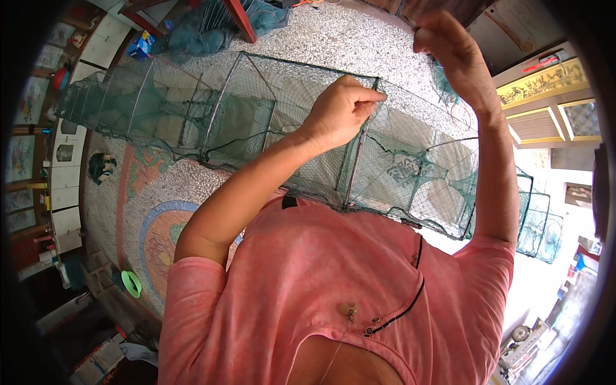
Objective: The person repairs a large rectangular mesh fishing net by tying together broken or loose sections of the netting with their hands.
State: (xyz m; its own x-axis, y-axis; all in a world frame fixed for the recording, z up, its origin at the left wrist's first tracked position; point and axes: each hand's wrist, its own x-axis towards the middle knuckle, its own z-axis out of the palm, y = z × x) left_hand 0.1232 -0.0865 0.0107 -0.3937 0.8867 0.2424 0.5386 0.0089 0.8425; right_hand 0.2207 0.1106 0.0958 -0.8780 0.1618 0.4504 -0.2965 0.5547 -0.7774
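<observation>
A long cage of dark green netting on rectangular metal frames stretches across the view in front of me. My left hand is at one frame's upper corner, index finger pointing along it, the other fingers curled; what they hold, if anything, is hidden. My right hand is raised above and right of that corner, fingers bent toward the thumb; anything between them is too small to make out.
A pile of green netting lies beside a red post. Cabinets line the left, with a green basin on the patterned floor. Yellow-framed panels and a bright opening stand at right.
</observation>
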